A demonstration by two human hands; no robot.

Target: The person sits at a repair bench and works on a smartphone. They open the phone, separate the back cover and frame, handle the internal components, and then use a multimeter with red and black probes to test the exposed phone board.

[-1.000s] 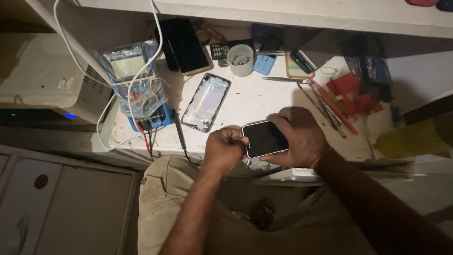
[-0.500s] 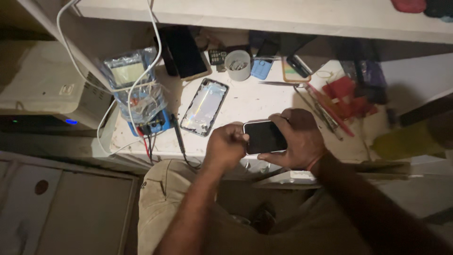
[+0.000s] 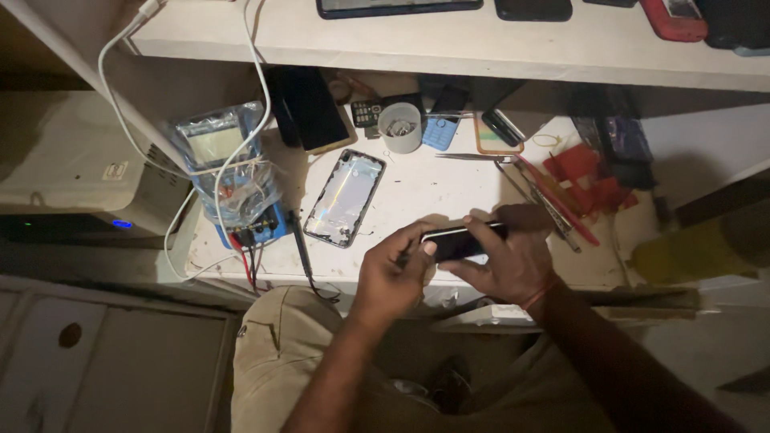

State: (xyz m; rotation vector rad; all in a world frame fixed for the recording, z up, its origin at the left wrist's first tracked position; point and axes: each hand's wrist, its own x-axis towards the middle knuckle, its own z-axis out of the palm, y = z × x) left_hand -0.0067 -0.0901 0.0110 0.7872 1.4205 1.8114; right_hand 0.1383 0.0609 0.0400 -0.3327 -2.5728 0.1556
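Note:
A dark smartphone (image 3: 460, 242) is held edge-on over the front of a white workbench (image 3: 433, 188). My right hand (image 3: 501, 261) wraps around it from the right and below. My left hand (image 3: 391, 273) pinches its left end with thumb and fingers. A phone back shell (image 3: 345, 198) with a shiny inside lies flat on the bench to the left, apart from both hands.
A multimeter in a plastic bag (image 3: 228, 180) with red and black leads sits at the bench's left. A black phone (image 3: 309, 108), small cup (image 3: 399, 127), tweezers and red-handled tools (image 3: 553, 196) lie farther back. A white shelf (image 3: 449, 36) above holds more phones.
The phone has been turned from screen-up to nearly edge-on. Both hands have stayed on it, and the view has shifted slightly.

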